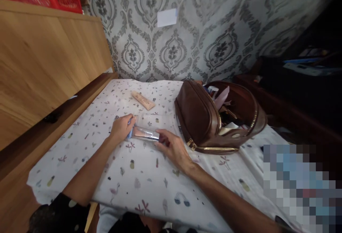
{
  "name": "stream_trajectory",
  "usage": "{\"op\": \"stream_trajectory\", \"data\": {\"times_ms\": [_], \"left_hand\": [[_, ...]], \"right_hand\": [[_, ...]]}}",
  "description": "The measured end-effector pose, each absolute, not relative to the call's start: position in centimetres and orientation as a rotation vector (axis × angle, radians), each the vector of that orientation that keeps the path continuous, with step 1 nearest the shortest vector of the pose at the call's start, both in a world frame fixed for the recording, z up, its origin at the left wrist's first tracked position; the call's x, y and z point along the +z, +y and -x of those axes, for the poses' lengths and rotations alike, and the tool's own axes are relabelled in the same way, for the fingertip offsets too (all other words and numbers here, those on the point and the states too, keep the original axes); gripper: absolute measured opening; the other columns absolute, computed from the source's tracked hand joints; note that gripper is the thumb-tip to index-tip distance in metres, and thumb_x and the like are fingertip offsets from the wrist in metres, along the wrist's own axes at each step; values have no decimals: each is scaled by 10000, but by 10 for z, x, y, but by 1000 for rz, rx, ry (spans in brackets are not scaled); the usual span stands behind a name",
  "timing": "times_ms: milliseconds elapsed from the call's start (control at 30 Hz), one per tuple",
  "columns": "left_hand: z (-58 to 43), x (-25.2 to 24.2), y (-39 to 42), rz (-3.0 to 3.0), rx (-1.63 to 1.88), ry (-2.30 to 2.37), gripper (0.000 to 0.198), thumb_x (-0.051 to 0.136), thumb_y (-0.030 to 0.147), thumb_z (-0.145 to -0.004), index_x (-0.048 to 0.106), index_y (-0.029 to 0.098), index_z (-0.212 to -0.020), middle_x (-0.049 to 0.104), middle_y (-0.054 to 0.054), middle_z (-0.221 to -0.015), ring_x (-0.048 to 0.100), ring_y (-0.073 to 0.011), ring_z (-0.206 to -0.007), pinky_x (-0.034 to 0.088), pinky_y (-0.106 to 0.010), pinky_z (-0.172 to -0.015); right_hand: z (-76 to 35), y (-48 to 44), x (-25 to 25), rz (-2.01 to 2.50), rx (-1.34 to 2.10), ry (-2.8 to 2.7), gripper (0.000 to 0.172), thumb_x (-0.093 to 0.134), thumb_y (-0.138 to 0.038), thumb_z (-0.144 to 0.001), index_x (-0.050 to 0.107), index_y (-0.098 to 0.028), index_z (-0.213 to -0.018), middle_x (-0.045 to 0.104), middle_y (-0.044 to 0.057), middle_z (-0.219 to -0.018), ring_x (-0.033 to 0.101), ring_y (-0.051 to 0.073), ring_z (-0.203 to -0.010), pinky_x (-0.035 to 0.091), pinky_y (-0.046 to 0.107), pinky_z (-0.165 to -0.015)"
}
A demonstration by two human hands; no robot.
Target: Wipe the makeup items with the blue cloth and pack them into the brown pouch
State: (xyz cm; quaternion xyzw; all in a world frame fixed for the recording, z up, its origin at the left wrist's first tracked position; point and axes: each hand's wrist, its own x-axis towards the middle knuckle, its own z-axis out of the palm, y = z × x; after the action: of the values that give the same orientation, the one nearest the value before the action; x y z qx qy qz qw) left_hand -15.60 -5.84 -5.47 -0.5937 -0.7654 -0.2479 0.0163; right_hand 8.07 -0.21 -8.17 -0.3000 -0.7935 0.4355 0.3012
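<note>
- Patterned wall: stands across the upper part of the frame, behind the work area.
- Table: fills the centre and lower frame under a white printed cover. Use the bare stretch below the hands as working room.
- Brown bag: sits right of centre, unzipped, with mixed items showing inside. Keep the right elbow and wrist clear of its zipped edge.
- Right grip: closed on the right end of the clear tube, mid-frame. Hold this end firmly; avoid twisting, as the end may be a loose cap.
- Left grip: closed on a blue cloth at the tube's left end. Apply light, even pressure and keep the tube level between both hands.
- Beige tube: lies flat above the hands, left of centre, apart from them.
- Clear tube: slim and glossy, pinkish in its left part, with a silvery band and a dark right end. Print is too small to read; contact with the cover cannot be determined.
- Blue cloth: small, bunched, partly hidden by the fingers.
</note>
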Motion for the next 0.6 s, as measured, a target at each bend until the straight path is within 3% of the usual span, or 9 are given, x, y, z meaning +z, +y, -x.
{"op": "stream_trajectory", "data": {"times_ms": [200, 333, 433, 600], "left_hand": [[155, -59, -57, 1695, -1356, -2432, 512, 355, 584, -922, 403, 227, -558, 421, 26, -494, 445, -145, -534, 346, -269, -585], [154, -61, -55, 1546, -1673, -2539, 555, 366, 671, -890, 464, 226, -574, 421, 37, -439, 438, -137, -461, 372, -266, -516], [151, -59, -57, 1562, -1716, -2509, 543, 372, 662, -902, 513, 218, -624, 478, 31, -433, 491, -141, -444, 387, -258, -493], [144, -52, -64, 1621, -1489, -2394, 482, 357, 578, -940, 469, 224, -632, 541, 11, -513, 536, -146, -522, 414, -261, -572]], "right_hand": [[-78, -4, -81, 719, 1543, -1840, 430, 707, -473, -799, 609, -187, -1104, 594, -7, -802, 604, 139, -663, 472, 259, -583], [-75, -2, -79, 693, 1709, -1685, 546, 753, -601, -717, 597, -182, -1031, 564, -24, -728, 620, 144, -620, 444, 235, -495], [-75, -1, -76, 705, 1706, -1635, 567, 803, -565, -674, 608, -181, -1043, 588, -16, -747, 637, 146, -616, 458, 238, -490], [-78, 0, -75, 701, 1700, -1619, 525, 800, -492, -706, 630, -202, -1110, 603, -5, -840, 668, 153, -674, 522, 268, -561]]}}
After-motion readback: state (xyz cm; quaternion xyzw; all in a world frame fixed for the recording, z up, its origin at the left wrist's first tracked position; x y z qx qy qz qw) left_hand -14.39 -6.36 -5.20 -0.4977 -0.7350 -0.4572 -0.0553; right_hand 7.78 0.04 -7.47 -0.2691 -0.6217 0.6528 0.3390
